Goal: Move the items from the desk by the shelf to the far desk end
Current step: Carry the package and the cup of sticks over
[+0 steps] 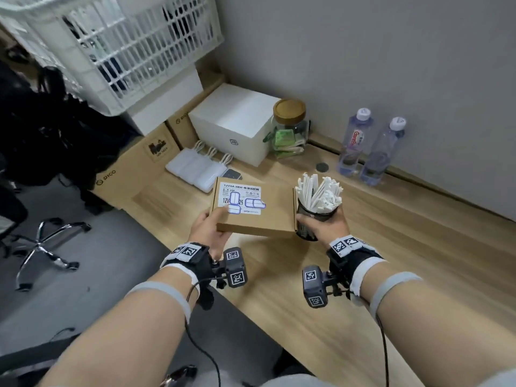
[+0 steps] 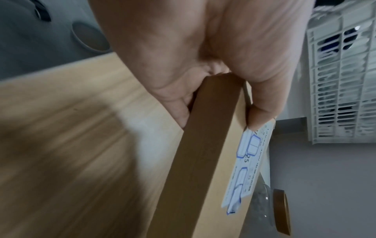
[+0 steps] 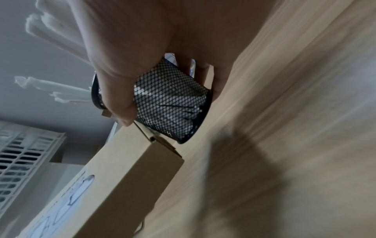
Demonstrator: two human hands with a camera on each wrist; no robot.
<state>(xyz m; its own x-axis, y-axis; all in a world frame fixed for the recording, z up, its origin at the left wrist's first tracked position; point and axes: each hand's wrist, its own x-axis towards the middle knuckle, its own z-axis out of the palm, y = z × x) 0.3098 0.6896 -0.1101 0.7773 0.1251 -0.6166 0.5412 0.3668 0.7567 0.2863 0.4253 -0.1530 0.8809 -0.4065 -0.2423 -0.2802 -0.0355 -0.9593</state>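
Pale wood-grain counter [image 1: 391, 247] against a grey wall, white slatted plastic crate [image 1: 117, 46] stacked at far left. Left hand [image 1: 208, 230] pinching the near corner of a flat brown cardboard box with a white printed label [image 1: 251, 210], thumb on top, fingers [image 2: 179, 109] beneath. Right hand [image 1: 325, 227] wrapped round a black mesh cup of white sticks [image 1: 315, 208]. Both held above the counter (carrying step, judged). Next: bearing both to the far end, cup kept upright, setting down clear of the two clear water bottles [image 1: 368, 146].
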